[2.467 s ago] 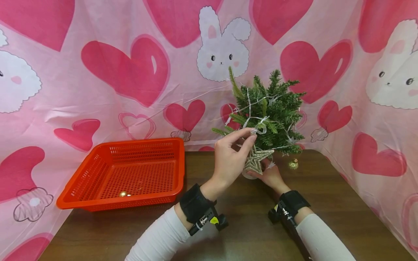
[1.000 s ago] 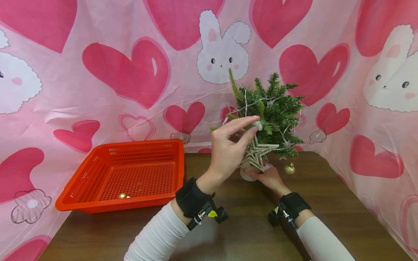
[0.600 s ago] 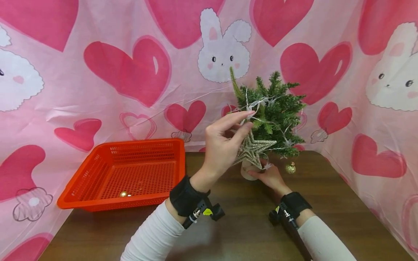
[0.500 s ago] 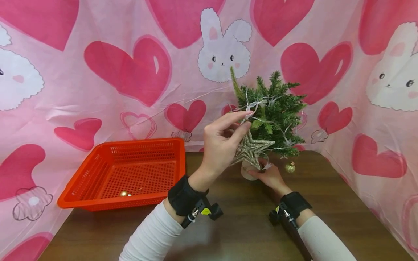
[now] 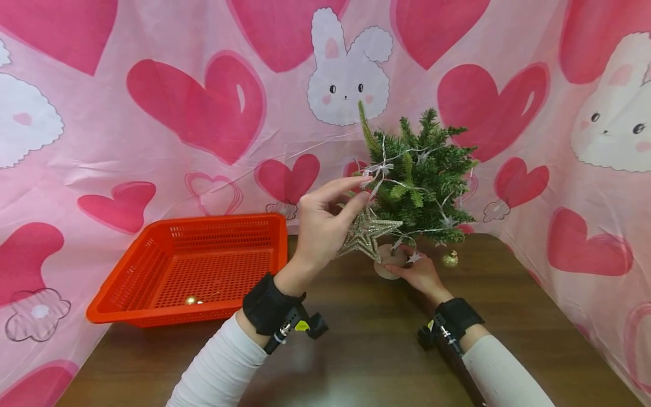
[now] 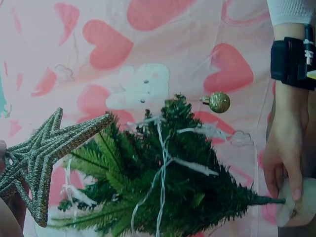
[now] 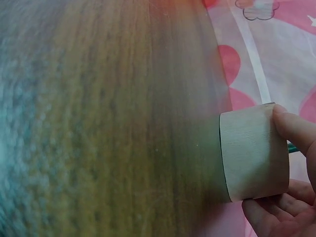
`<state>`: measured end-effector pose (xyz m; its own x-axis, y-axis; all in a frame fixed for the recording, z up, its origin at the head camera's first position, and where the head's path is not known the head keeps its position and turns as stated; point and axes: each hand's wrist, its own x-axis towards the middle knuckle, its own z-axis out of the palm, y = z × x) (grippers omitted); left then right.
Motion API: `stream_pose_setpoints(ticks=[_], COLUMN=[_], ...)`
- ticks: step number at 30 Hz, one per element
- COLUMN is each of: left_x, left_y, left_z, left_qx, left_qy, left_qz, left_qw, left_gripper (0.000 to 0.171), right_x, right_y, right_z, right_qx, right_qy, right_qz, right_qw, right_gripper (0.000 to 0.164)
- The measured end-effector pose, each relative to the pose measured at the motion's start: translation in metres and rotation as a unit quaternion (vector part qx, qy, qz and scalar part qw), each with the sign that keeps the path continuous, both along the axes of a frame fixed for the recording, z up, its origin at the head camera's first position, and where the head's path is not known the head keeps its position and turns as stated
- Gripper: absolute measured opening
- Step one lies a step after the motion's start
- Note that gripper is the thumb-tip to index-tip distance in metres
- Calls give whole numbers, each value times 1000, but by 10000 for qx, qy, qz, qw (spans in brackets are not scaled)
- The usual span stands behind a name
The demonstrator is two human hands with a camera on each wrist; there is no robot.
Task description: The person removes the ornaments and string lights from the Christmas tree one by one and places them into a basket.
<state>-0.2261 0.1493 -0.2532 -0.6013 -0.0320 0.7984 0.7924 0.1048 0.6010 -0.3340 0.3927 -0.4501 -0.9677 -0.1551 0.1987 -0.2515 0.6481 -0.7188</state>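
Thumb and forefinger of my left hand point(image 5: 322, 223) pinch the top of a gold glitter star ornament point(image 5: 367, 233), near a clear loop or ribbon. The star hangs beneath those fingertips, in front and left of a small artificial Christmas tree point(image 5: 432, 181); the left wrist view has the star point(image 6: 42, 155) beside the branches. String lights point(image 5: 407, 183) with white star shapes wrap the tree. My right hand point(image 5: 422, 278) grips the tree's pale round base point(image 5: 385, 265); in the right wrist view, fingers hold both sides of that base point(image 7: 254, 153). A gold ball ornament point(image 5: 450, 259) hangs low on the tree's right.
An orange-red plastic basket point(image 5: 96, 314) stands on the left of the brown wooden table point(image 5: 356, 350). Inside it lies a small gold ball point(image 5: 190, 301). A pink heart-and-rabbit cloth point(image 5: 285, 124) covers the walls behind and beside the table.
My left hand has moved left, carrying the star away from the branches and uncovering more of the base. The right hand has stayed at the base.
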Motion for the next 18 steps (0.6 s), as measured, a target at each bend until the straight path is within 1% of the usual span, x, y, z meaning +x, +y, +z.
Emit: stream_pose_setpoints(ticks=[7,12,15,18], left_x=[-2,-2,-3,-2], left_y=[-22,-40,-52,-66], left_z=[0,2,3,4], left_qx=[-14,10,-40,-125], left_qy=[-6,60,91,28], left_qz=[244,423,603,874], left_qw=[9997,9991,9981,9961], left_gripper=[25,25,23,23], right_x=[-1,-2,-2,-1], right_y=[0,0,0,0], right_z=[1,-1,-2,-3], right_qx=[-5,-57,-74,-136], right_qy=[-158,-98,-78,-103], right_qz=[32,79,72,80], right_qw=[9999,9999,9999,9998], right_gripper=[68,65,63,62])
